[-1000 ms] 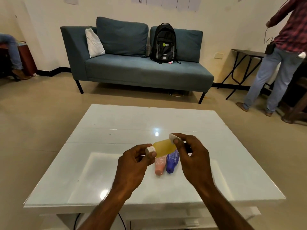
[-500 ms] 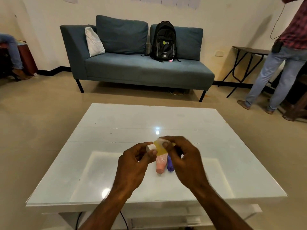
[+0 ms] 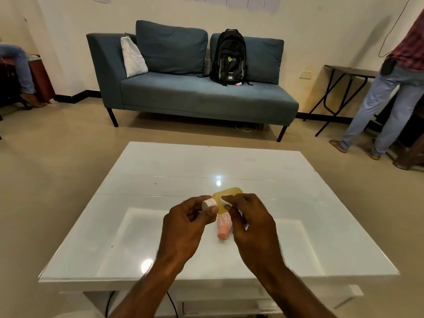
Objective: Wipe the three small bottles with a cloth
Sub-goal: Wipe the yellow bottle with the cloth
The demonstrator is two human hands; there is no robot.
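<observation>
Two hands are holding the yellow bottle (image 3: pixel 227 193) just above the table (image 3: pixel 160 171): fingers of the left hand (image 3: pixel 183 226) are pinching its white cap (image 3: pixel 209 203), and those of the right hand (image 3: pixel 252 226) are pressing a small white cloth (image 3: pixel 226 201) to its body. Probably light, slick and squeezable, so the stiff cap is looking the safest hold. The pink bottle (image 3: pixel 223 229) is lying on the table beneath.

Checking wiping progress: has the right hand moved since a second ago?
Yes. Against the pink bottle on the table, the right hand slid left along the yellow bottle; its fingers now sit above the pink one.
</observation>
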